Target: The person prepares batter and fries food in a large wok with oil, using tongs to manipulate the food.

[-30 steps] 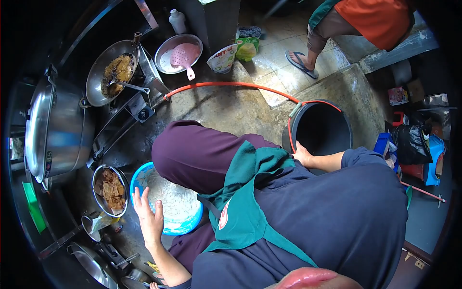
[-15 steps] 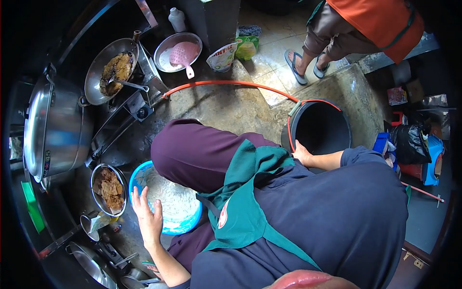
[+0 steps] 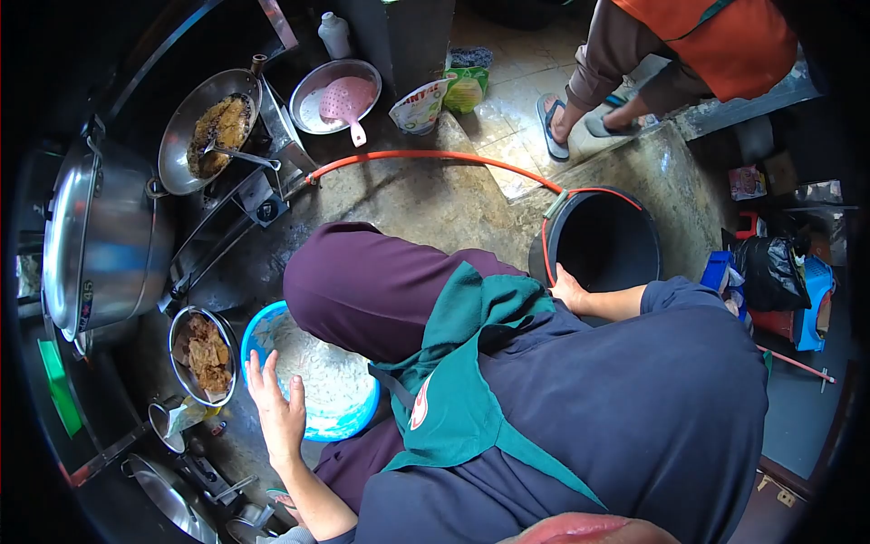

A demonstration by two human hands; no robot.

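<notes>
Hovering with its fingers raised and parted and its thumb set off to one side, the left hand (image 3: 279, 419) shows its back over the near rim of the blue basin (image 3: 254, 346), which holds a pale, wet mixture (image 3: 324, 385); whether the skin touches the rim cannot be told. Its forearm rises from the bottom of the view, wrist almost straight. The basin sits low by the purple trouser leg (image 3: 381, 286), which covers part of its upper edge. The right hand (image 3: 569, 292) lies at the side of the black bucket (image 3: 621, 240), close to the orange hose (image 3: 408, 156), its forearm coming in level from the dark sleeve; its fingers are partly hidden, so whether they clasp the bucket cannot be told. Just beside the basin, the rim of the metal bowl (image 3: 176, 363) with browned pieces (image 3: 208, 355) limits room on the outer side of the left hand. Past the knee, bare concrete floor (image 3: 408, 210) spreads between the leg and the hose, which arches across from the burner to the bucket. Beyond its burner end are the wok (image 3: 178, 150), with a spoon (image 3: 243, 157) in it, and a pan (image 3: 305, 116) holding a pink strainer (image 3: 346, 98). Another person (image 3: 725, 50) stands well apart, beyond the bucket.
</notes>
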